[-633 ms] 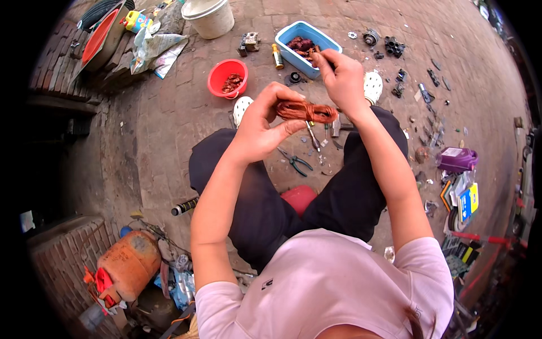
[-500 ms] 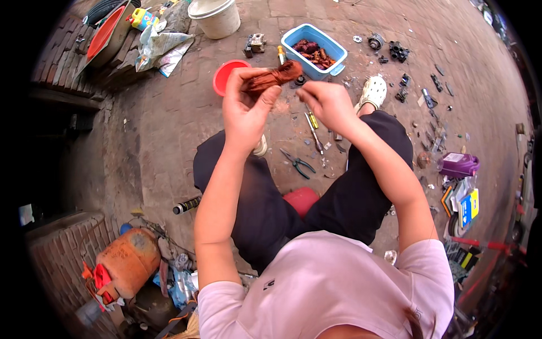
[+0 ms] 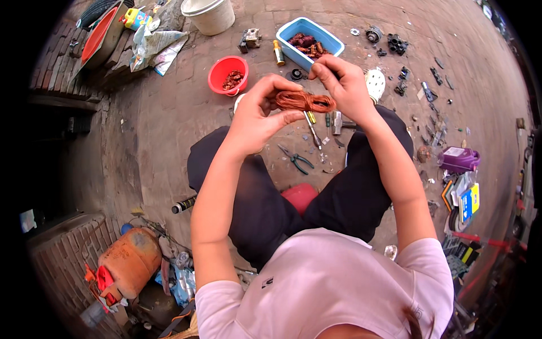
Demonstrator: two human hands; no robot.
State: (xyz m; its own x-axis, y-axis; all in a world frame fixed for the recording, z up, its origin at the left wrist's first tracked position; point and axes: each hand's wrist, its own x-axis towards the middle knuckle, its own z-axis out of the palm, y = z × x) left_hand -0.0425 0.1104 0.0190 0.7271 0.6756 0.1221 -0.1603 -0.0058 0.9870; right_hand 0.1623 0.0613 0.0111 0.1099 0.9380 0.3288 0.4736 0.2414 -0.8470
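Observation:
A bundle of reddish copper wire (image 3: pixel 305 101), pinched round its middle into two loops, lies level between thumb and fingers of my left hand (image 3: pixel 255 117). My right hand (image 3: pixel 349 90) is raised beside the bundle's right end. Its thumb and forefinger are pressed together above the bundle; whatever they pinch is too fine to make out. Beyond the hands stands a blue basin (image 3: pixel 293 27) with dark and coppery wire bundles (image 3: pixel 309 45) in it. A red bucket (image 3: pixel 212 77) to the left holds small copper pieces (image 3: pixel 232 80).
Between my legs lie pliers (image 3: pixel 296 159), a screwdriver (image 3: pixel 314 131) and a hammer (image 3: pixel 337 122). A yellow bottle (image 3: pixel 279 53) stands by the basin. Dark metal parts (image 3: pixel 398 45) are scattered at right. A white bucket (image 3: pixel 209 18) is at the back; an orange gas cylinder (image 3: pixel 131 262) lies lower left.
The wire bundle has moved right and down and turned level in my left hand. My right hand has risen and come closer, its pinched fingertips now above the bundle.

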